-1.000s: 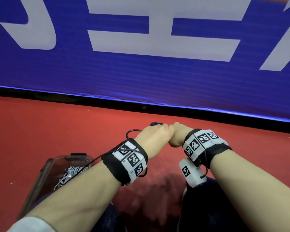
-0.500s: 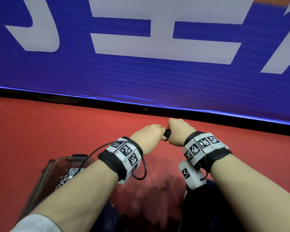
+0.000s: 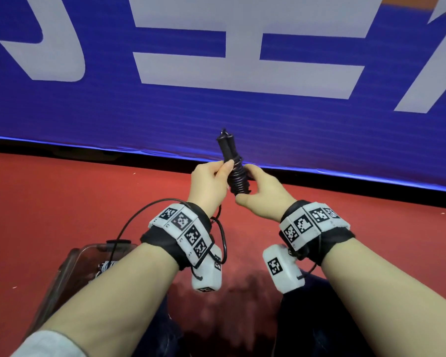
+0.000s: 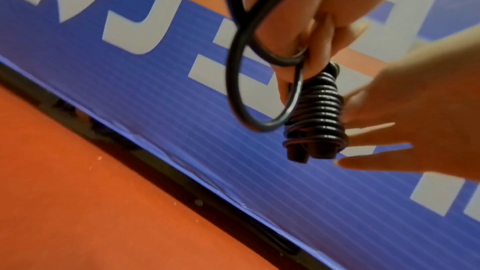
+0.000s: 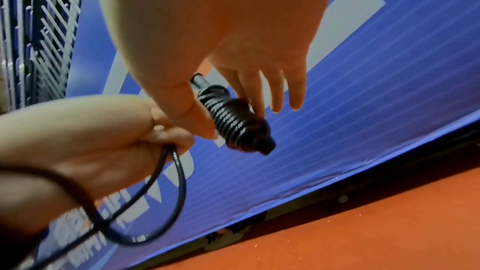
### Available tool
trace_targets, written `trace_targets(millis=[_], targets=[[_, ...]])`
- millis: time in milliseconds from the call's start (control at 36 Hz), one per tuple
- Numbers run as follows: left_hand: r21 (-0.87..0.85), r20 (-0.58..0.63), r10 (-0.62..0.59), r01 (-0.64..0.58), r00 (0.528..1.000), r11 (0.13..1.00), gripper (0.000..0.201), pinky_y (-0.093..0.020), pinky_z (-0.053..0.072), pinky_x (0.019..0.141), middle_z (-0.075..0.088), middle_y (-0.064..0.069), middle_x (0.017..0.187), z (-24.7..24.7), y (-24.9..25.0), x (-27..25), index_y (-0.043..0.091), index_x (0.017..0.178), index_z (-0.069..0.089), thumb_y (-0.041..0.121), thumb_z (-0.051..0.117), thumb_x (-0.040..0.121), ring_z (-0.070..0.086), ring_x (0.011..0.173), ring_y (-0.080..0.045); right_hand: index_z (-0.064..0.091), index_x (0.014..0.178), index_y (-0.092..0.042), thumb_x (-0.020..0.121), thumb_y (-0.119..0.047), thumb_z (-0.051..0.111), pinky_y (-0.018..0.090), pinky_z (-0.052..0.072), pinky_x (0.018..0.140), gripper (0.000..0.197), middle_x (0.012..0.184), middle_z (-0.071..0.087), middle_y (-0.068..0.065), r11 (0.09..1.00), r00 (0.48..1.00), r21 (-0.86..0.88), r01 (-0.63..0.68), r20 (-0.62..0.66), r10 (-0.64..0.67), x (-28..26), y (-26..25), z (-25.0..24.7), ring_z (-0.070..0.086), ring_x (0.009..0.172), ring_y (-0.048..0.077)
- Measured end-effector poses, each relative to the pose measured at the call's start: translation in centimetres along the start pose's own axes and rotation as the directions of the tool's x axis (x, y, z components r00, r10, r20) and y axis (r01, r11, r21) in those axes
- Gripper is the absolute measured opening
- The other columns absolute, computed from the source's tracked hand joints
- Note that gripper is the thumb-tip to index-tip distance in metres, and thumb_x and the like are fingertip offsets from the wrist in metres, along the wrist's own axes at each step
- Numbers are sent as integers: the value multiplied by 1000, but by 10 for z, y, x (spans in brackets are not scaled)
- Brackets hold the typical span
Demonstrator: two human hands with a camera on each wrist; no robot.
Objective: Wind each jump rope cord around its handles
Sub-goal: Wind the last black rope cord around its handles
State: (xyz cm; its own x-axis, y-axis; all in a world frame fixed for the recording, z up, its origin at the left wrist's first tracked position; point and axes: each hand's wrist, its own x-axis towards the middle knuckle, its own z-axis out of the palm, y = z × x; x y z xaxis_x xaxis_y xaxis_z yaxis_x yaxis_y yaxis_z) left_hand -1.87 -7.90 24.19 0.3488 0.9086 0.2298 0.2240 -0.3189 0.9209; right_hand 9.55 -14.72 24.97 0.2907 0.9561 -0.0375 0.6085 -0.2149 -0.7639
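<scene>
Handles (image 3: 227,148), light, paired: my left hand (image 3: 209,186) pinches them w/ slack cord (image 4: 265,128); right hand (image 3: 265,199), fingers straight, seems to steady stiff, springy coil (image 3: 238,177).

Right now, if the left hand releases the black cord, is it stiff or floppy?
Probably springy, not limp: the loose cord holds round open loops. The coil looks glossy, so its turns may slip and unwind once released.

blue banner (image 3: 165,119) with white lettering behind red floor (image 3: 62,202), clear plastic box (image 3: 65,271) at lower left
</scene>
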Motion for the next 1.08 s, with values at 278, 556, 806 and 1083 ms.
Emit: trace_targets(millis=[278,556,806,1083], targets=[[-235,90,-78,97,993,967,57,-27,27,53,35,5,40,3,-7,-2,18,41,42,20,60,95,31,44,-15,33,142,-17,77,-46,67,47,48,90,79,122,52,7,991,969,-102,91,-220,-112,4,8,30,53,111,28],[-319,200,-128,188,971,929,47,-23,25,47,32,4,40,-2,-4,-6,-23,71,53,17,59,95,26,41,-11,41,135,-24,81,-20,62,38,50,77,58,109,61,1,970,944,-223,97,-289,-161,3,3,18,62,93,30],[11,286,28,-32,958,999,53,-28,36,53,45,-8,42,-25,7,-5,15,44,56,36,60,92,40,42,-18,56,98,-30,70,-13,71,29,51,62,35,74,63,-7,992,963,107,62,-269,-31,2,0,5,59,65,16],[515,512,110,-407,852,754,23,-38,39,62,56,-9,78,-25,-24,-10,18,124,32,23,31,102,56,72,-40,58,95,-9,70,17,63,22,37,38,36,60,58,10,885,997,465,35,46,-63,-14,-13,-25,53,44,24]])
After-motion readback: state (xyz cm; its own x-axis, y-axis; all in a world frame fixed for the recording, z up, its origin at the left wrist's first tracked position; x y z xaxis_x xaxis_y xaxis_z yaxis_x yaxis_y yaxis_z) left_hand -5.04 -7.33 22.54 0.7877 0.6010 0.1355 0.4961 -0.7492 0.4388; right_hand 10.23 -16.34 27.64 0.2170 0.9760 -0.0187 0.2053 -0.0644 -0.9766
